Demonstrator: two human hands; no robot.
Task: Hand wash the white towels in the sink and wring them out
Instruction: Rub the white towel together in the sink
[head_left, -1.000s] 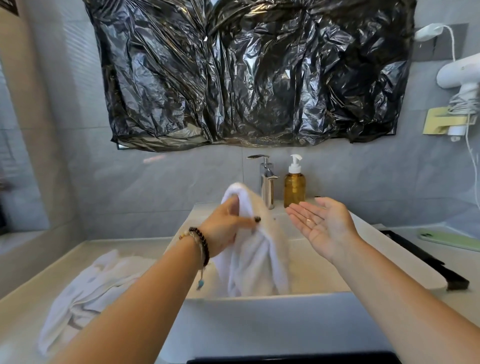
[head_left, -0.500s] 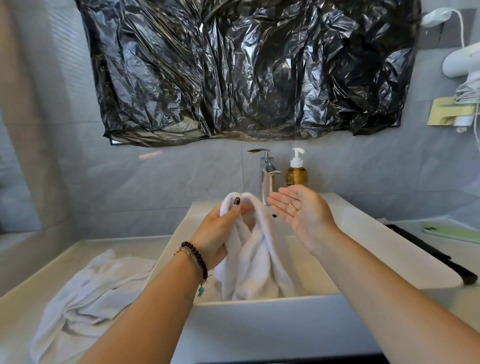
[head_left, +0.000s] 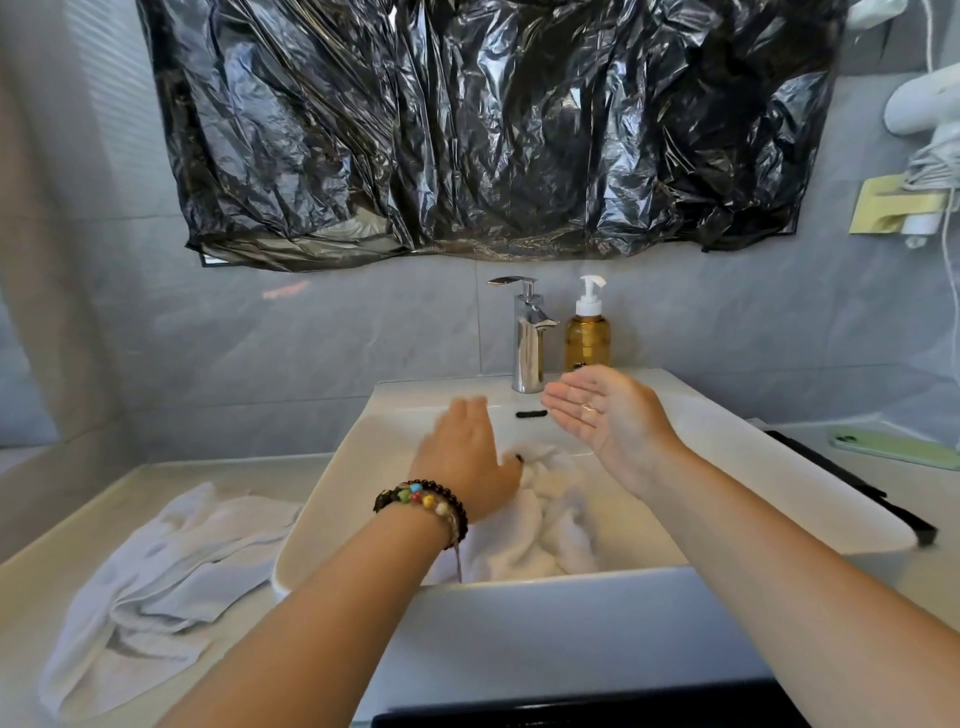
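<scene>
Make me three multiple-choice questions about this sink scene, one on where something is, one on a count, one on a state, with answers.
1. Where is the soap bottle?
A. right of the faucet
B. inside the basin
C. on the phone

2. How many white towels show?
A. one
B. two
C. four

3. How is the right hand?
A. fist
B. gripping the faucet
C. open, palm up

Answers: 1 A, the bottle stands beside the faucet on the sink's back ledge. 2 B, a towel in the basin and a towel on the counter. 3 C, its fingers are straight and hold nothing.
</scene>
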